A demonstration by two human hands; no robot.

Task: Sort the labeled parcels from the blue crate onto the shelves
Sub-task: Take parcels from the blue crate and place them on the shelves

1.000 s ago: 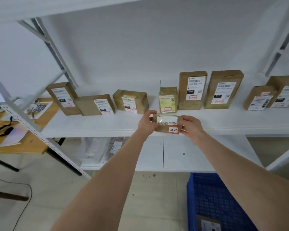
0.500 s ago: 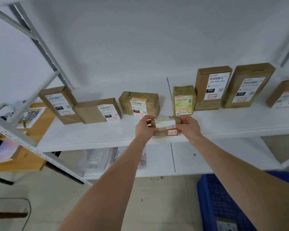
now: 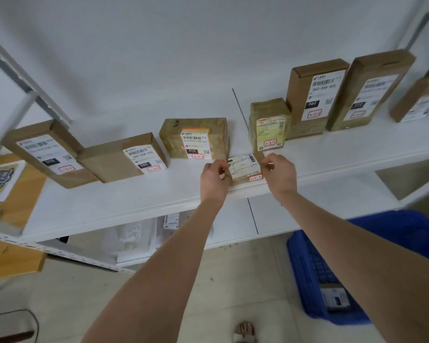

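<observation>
A small brown parcel [image 3: 244,167] with a white label and a red-edged tag sits at the front of the white shelf [image 3: 134,201]. My left hand [image 3: 214,180] grips its left end and my right hand [image 3: 280,175] grips its right end. The parcel lies in front of the gap between a taped parcel marked 010 [image 3: 196,138] and a small taped parcel [image 3: 269,125]. Several more labeled parcels stand along the shelf. The blue crate [image 3: 305,268] is on the floor at lower right, with one parcel [image 3: 334,297] inside.
Two flat boxes [image 3: 47,152] lean at the shelf's left, two tall boxes [image 3: 315,97] at the right. A lower shelf [image 3: 270,216] holds plastic-wrapped items [image 3: 134,233]. A wooden table [image 3: 18,194] stands left. My sandalled foot [image 3: 244,330] is on the floor.
Both hands carried the small parcel forward over the shelf's front edge, closer to the row of parcels. Its label now faces up toward me. The view shifted closer and left.
</observation>
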